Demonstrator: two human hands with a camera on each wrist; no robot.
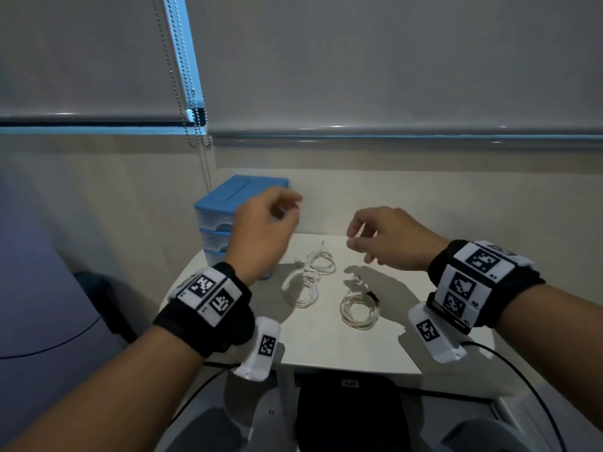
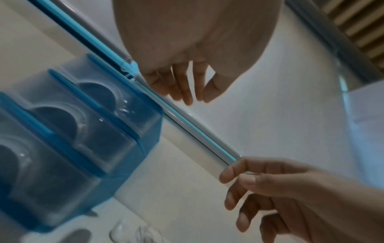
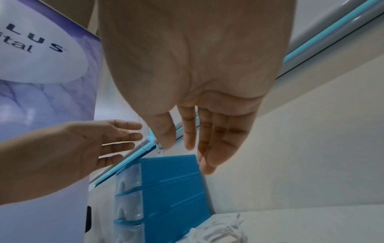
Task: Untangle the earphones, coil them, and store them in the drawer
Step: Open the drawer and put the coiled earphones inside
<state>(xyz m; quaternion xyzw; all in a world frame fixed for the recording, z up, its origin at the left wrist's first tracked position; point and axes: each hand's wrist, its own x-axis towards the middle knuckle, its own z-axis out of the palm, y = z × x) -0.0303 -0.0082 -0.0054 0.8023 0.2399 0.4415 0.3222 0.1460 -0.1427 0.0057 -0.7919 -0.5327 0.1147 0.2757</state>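
Observation:
Two bundles of white earphones lie on the small white table point(image 1: 326, 350): a loose, tangled one point(image 1: 310, 277) nearer the drawers and a rounder coil point(image 1: 359, 309) with a dark plug to its right. A blue drawer unit point(image 1: 225, 200) with clear drawers, all pushed in, stands at the table's back left point(image 2: 83, 131) point(image 3: 170, 180). My left hand point(image 1: 287, 212) hovers in front of the unit, fingers relaxed and holding nothing point(image 2: 187, 85). My right hand point(image 1: 355, 239) hovers above the table's back edge, fingers straight and empty point(image 3: 197, 136). Both hands are well above the earphones.
Closed roller blinds cover the window behind, and their bead chain point(image 1: 195, 125) hangs just behind the drawer unit. A purple banner point(image 1: 39, 272) stands to the left. Below the table's front edge is a black object point(image 1: 349, 415). Thin black cables point(image 1: 522, 380) trail from my wrists.

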